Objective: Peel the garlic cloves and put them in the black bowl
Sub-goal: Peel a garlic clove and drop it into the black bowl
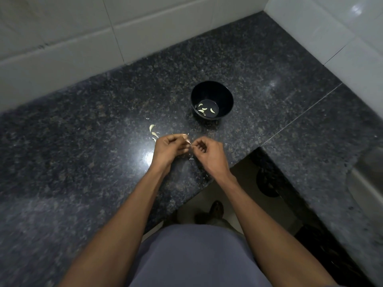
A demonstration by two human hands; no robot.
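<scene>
A black bowl [212,99] stands on the dark granite counter [103,121], and several pale peeled cloves [203,109] lie on its bottom. In front of the bowl my left hand [169,151] and my right hand [209,153] meet just above the counter. Between their fingertips they pinch a small garlic clove [188,141], which the fingers mostly hide. Left of my hands, a few unpeeled cloves [152,129] lie on the counter with bits of skin around them.
White tiled walls [83,38] close the counter at the back and on the right. The counter's front edge runs diagonally below my hands, with floor and a dark drain cover [267,183] beneath. Small skin scraps [191,158] lie under my hands.
</scene>
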